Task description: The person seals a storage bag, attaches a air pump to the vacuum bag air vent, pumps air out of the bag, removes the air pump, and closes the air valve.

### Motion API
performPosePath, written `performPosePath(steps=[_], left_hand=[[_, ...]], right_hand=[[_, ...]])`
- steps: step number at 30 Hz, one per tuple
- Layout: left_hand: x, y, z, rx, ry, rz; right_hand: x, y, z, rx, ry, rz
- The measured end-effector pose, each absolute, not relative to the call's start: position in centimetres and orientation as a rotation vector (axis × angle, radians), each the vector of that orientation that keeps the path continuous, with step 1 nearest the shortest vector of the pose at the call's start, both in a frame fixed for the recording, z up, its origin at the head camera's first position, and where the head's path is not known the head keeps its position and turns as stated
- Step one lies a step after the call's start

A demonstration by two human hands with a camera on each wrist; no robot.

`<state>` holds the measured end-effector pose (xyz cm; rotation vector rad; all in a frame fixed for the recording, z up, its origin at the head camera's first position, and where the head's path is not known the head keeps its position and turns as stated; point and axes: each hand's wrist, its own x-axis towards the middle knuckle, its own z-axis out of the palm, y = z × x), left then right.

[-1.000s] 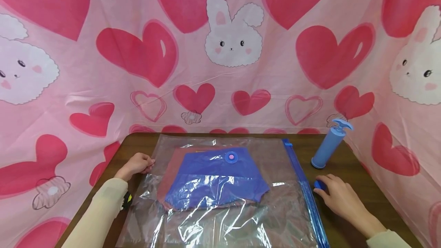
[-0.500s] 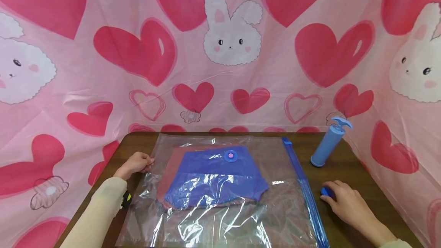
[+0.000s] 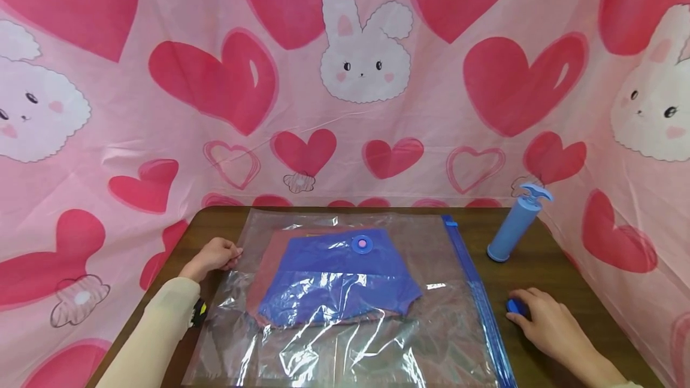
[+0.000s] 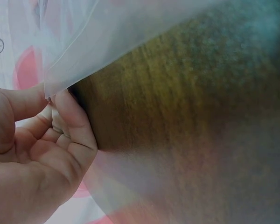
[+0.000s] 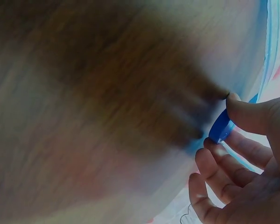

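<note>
A clear vacuum storage bag lies flat on the table, with a folded blue cloth item over a reddish one inside. Its round blue valve with a pink centre faces up, uncapped. My left hand pinches the bag's left edge; in the left wrist view the plastic sits between thumb and forefinger. To the right of the bag, my right hand holds a round blue cap between thumb and fingers, close above the tabletop.
A blue hand pump stands upright at the back right of the dark wooden table. Along the bag's right edge runs a blue zip seal, its slider near the far end. A pink heart-patterned curtain surrounds the table.
My right hand has moved right and slightly toward me with the blue cap, away from the zip seal. The left hand and the bag have stayed in place.
</note>
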<state>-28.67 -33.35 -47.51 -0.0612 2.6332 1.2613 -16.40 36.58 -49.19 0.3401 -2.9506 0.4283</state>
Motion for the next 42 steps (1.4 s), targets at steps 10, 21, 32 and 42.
performPosePath(steps=[10, 21, 32, 42], left_hand=[[-28.68, -33.35, -47.35, -0.065, 2.638, 1.262], [-28.74, -33.34, -47.16, -0.055, 2.631, 1.264], [-28.51, -33.45, -47.13, -0.047, 2.631, 1.242], [-28.59, -33.43, -47.33, -0.056, 2.625, 1.25]], right_hand=[[-16.45, 36.79, -49.19, 0.278, -2.978, 0.513], [-16.58, 37.21, -49.12, 0.237, -2.991, 0.549], [-16.56, 37.18, -49.43, 0.249, -2.992, 0.597], [-16.54, 37.25, -49.41, 0.254, -2.987, 0.602]])
